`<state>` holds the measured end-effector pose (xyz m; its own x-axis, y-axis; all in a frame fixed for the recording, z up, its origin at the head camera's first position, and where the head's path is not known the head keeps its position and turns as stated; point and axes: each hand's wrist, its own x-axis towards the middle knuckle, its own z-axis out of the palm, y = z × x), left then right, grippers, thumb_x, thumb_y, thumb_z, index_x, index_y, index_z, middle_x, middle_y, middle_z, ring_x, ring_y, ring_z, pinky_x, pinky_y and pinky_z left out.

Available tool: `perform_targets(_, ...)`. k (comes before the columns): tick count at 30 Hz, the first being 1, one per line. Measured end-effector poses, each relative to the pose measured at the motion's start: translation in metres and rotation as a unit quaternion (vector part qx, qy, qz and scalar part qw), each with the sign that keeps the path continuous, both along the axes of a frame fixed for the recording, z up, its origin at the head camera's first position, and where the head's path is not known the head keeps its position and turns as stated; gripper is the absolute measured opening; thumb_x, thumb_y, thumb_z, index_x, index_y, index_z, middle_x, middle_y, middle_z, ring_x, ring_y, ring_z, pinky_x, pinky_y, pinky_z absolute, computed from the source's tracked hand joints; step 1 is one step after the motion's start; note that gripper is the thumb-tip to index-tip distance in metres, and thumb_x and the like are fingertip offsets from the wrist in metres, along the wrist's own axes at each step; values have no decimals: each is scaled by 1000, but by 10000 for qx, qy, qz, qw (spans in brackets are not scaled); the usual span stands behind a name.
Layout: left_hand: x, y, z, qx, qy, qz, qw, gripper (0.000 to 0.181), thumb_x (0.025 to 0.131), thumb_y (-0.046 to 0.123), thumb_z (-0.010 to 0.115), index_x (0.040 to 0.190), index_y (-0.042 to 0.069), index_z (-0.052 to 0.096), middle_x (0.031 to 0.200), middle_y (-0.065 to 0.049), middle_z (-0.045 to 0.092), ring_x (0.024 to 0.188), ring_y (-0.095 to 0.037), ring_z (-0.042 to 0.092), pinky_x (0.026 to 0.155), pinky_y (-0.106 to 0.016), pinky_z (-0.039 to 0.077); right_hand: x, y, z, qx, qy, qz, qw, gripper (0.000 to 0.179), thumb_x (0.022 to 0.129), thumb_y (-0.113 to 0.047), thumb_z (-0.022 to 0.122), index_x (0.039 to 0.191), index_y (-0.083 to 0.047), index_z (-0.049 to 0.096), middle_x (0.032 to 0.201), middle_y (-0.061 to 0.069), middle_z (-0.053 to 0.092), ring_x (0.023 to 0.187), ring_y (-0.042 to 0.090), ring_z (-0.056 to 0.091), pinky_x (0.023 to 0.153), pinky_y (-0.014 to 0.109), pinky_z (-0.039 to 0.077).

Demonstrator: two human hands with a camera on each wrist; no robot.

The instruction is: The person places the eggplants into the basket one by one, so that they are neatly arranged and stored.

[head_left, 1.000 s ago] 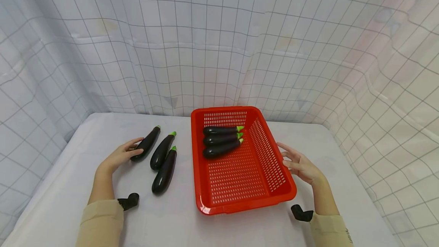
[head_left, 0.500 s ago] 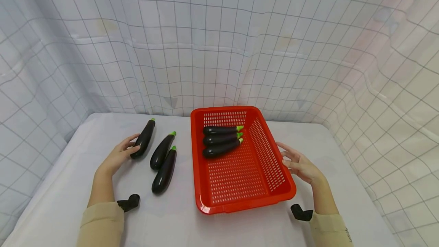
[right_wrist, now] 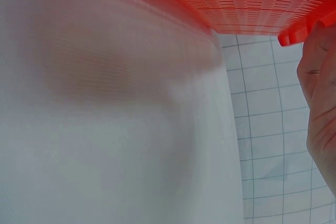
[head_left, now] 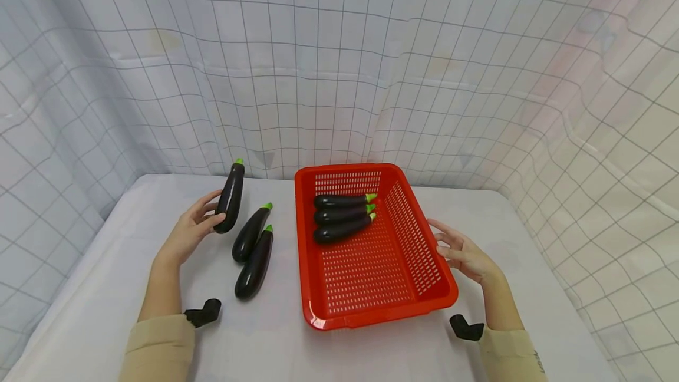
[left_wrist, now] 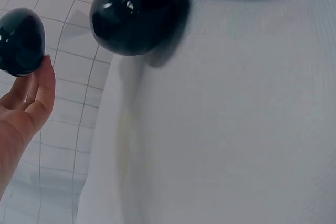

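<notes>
In the head view my left hand [head_left: 187, 230] pinches a dark purple eggplant [head_left: 230, 196] near its rounded end, with the green stem pointing up and away. The eggplant is raised off the table; the left wrist view shows its round end [left_wrist: 22, 42] at the fingertips. To its right two more eggplants [head_left: 247, 233] [head_left: 254, 265] lie on the white cloth, close together. My right hand [head_left: 469, 258] touches the right rim of a red plastic basket [head_left: 379, 315] with loosely spread fingers. Inside the basket, three eggplants [head_left: 345, 231] lie side by side toward the far left.
A white cloth [head_left: 276, 355] covers the table. White sheets with a grid pattern [head_left: 339, 75] hang behind the table and along both sides. The basket's slotted wall [right_wrist: 241, 1] fills the top of the right wrist view.
My left hand has lifted the eggplant off the cloth and moved it farther away and slightly right. The basket, the other eggplants and my right hand stay nearly where they were.
</notes>
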<state>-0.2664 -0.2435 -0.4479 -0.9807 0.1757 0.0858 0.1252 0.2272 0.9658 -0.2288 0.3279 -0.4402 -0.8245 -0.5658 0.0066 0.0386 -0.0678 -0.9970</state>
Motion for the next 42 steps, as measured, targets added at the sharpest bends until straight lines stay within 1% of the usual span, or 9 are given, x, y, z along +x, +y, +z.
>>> perform_targets(9, -2, 22, 18, -137, 294, 21, 9995, 59, 92, 24, 55, 145, 19, 28, 135, -25, 36, 101, 0, 48, 75, -16, 45, -1, 0, -1, -36, -41, 11, 10000, 59, 94, 4, 40, 146, -4, 14, 115, 9, 52, 98, 20, 59, 75, 34, 52)
perform_targets(18, -3, 47, 35, 5, 492, -217, 9986, 58, 91, 21, 57, 143, 18, 32, 135, -23, 37, 103, -3, 51, 76, -18, 46, -2, 0, -3, 21, -23, -40, 10000, 59, 94, 3, 42, 146, -5, 15, 113, 9, 53, 96, 19, 60, 74, 35, 52)
perform_targets(20, -3, 53, 38, -129, 551, -217, 9982, 59, 90, 22, 58, 143, 19, 33, 135, -21, 38, 106, -10, 51, 78, -23, 47, -2, 0, -3, 18, -9, -35, 10000, 59, 94, 3, 42, 146, -6, 16, 113, 9, 53, 95, 19, 61, 74, 35, 52)
perform_targets(25, -2, 68, 45, -409, 709, -199, 9964, 60, 88, 24, 62, 142, 19, 35, 134, -19, 41, 112, -30, 47, 89, -47, 42, -1, -1, -2, -54, -4, 27, 10000, 58, 94, 3, 41, 146, -5, 15, 114, 9, 53, 95, 19, 60, 74, 35, 53)
perform_targets(29, 0, 81, 50, -556, 740, -278, 9953, 60, 87, 26, 63, 141, 21, 37, 133, -17, 43, 113, -34, 46, 88, -56, 41, -1, -1, -2, -36, -29, 6, 10000, 58, 94, 3, 41, 146, -4, 14, 115, 9, 53, 96, 19, 60, 74, 34, 53)
perform_targets(33, 2, 93, 56, -738, 682, -357, 9943, 61, 86, 27, 63, 141, 23, 36, 133, -17, 43, 114, -33, 46, 85, -56, 42, -1, -1, -2, -36, -67, -32, 10000, 59, 94, 3, 41, 146, -4, 14, 114, 9, 53, 95, 19, 61, 73, 34, 53)
perform_targets(38, 11, 113, 72, -924, 752, -505, 9916, 60, 87, 18, 62, 141, 14, 36, 132, -21, 42, 112, -36, 45, 79, -49, 47, -1, -1, -2, -30, -69, -51, 10000, 59, 94, 2, 41, 146, -4, 14, 113, 9, 54, 94, 19, 61, 73, 34, 53)
perform_targets(40, 11, 120, 72, -926, 864, -592, 9902, 59, 86, 16, 64, 139, 13, 39, 129, -20, 44, 110, -35, 46, 77, -43, 48, -1, -1, -2, -32, -57, -45, 10000, 59, 94, 2, 41, 146, -4, 14, 114, 9, 53, 95, 19, 61, 73, 35, 53)
perform_targets(42, 6, 125, 66, -869, 1015, -717, 9884, 59, 84, 16, 66, 138, 15, 42, 126, -17, 47, 107, -31, 47, 77, -39, 48, -1, -1, -2, -43, -47, -34, 10000, 59, 94, 3, 41, 146, -4, 14, 114, 9, 53, 95, 19, 61, 73, 35, 53)
